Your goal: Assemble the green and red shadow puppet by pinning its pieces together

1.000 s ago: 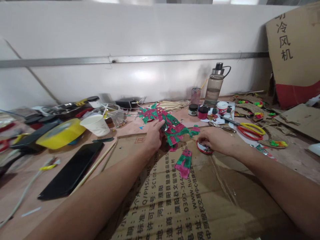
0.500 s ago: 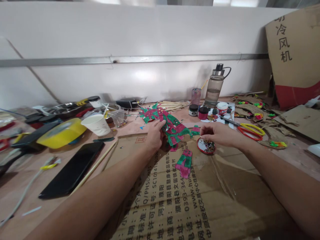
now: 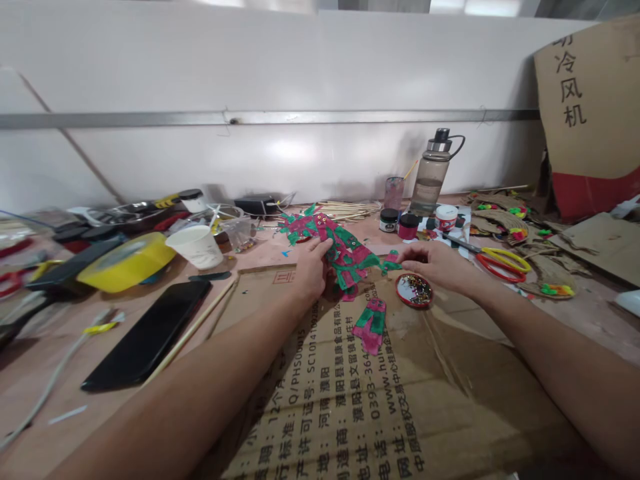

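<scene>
My left hand [image 3: 311, 272] is closed on the near side of a pink and green painted paper figure [image 3: 351, 253], which has small shiny sequins on it. By the figure's right tip is my right hand [image 3: 427, 264], its fingers pinched; anything between them is too small to make out. Just below that hand lies a red-rimmed lid [image 3: 415, 291] holding many small sequins. A separate pink and green painted piece [image 3: 371, 327] lies on the cardboard sheet [image 3: 320, 413] in front of the figure.
Scissors [image 3: 500, 263] lie to the right, past my right hand. Paint jars [image 3: 409, 227] and a water bottle [image 3: 431, 173] stand at the back. Leftward are a phone [image 3: 147, 337], a wooden stick [image 3: 193, 327], a paper cup [image 3: 195, 247] and yellow tape [image 3: 127, 262].
My right hand has lifted from the sequin lid and shifted slightly up, towards the figure's right tip. My left hand stays on the figure. The view has shifted slightly.
</scene>
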`<state>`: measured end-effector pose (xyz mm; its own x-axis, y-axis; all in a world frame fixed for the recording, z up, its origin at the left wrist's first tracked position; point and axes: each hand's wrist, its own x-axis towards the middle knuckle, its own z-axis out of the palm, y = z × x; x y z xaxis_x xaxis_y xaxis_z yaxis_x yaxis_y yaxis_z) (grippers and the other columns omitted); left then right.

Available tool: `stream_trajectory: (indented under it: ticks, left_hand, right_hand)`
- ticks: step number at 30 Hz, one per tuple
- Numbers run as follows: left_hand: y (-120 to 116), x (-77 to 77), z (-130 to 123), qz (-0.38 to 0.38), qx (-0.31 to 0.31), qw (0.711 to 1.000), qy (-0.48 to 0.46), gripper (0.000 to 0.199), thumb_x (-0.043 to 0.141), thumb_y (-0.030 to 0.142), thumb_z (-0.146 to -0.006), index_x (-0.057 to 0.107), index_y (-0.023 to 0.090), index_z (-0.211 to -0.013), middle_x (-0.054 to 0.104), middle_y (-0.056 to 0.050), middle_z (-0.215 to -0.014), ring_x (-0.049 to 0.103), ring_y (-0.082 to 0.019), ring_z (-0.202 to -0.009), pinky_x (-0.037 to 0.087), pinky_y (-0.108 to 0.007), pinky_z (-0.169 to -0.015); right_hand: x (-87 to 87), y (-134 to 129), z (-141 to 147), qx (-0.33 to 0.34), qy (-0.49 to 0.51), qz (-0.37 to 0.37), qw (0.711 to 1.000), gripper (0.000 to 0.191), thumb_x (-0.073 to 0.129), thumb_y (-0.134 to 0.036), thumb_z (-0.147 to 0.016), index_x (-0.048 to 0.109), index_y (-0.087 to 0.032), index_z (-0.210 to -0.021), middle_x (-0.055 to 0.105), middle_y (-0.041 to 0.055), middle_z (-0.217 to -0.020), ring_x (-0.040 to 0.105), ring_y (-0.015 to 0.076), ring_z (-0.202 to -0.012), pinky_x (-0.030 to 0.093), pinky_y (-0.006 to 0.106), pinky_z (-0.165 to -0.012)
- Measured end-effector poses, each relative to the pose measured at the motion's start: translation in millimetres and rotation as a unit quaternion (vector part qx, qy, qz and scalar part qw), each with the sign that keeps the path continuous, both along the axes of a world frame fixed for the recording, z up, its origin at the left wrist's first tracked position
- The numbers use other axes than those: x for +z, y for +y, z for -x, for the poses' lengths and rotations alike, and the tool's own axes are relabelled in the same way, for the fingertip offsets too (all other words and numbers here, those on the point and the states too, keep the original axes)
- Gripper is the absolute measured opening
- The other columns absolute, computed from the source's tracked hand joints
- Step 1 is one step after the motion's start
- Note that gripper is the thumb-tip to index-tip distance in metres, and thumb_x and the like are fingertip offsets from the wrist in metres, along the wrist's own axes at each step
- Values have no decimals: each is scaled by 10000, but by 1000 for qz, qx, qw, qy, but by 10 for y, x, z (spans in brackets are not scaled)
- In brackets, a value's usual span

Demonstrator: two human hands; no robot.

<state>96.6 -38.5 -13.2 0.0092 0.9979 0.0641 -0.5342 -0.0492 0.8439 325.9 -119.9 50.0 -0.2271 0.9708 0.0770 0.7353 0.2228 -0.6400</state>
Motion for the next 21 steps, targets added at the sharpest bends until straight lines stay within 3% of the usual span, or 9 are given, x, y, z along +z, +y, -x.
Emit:
stream_trajectory:
  ticks: [4, 9, 13, 21]
  left_hand:
    - [38, -27, 32, 14, 62, 998, 6, 312, 749, 295, -647, 451, 205, -642, 444, 94, -484, 396, -71, -346, 324, -213, -375]
    - [122, -63, 50, 15, 93, 995, -21, 339, 752, 296, -614, 427, 202, -641, 485, 85, -553, 452, -72, -437, 376, -213, -447]
    - [127, -44, 46, 15, 101, 994, -26, 335, 756, 287, -590, 436, 202, -647, 498, 78, -568, 450, -72, -449, 348, -205, -421]
    - [87, 2, 29, 14, 89, 995, -33, 334, 743, 293, -602, 422, 206, -637, 441, 90, -527, 413, -68, -408, 332, -208, -389]
  right_hand:
    - [10, -26, 124, 27, -43, -52, 997, 134, 558, -201, -811, 689, -176, -830, 705, 27, -826, 618, 164, -766, 430, 258, -707]
    - [79, -21, 364, 42, -115, -83, 989, 142, 594, -134, -800, 722, -193, -811, 724, 38, -853, 623, 171, -791, 431, 256, -727]
    - [108, 62, 557, 57, -175, -75, 980, 150, 598, -151, -830, 742, -185, -854, 729, 57, -870, 619, 177, -802, 423, 258, -722]
    - [-93, 313, 778, 44, -306, -44, 950, 190, 593, -275, -846, 743, -163, -878, 716, 95, -852, 591, 174, -695, 396, 260, -619]
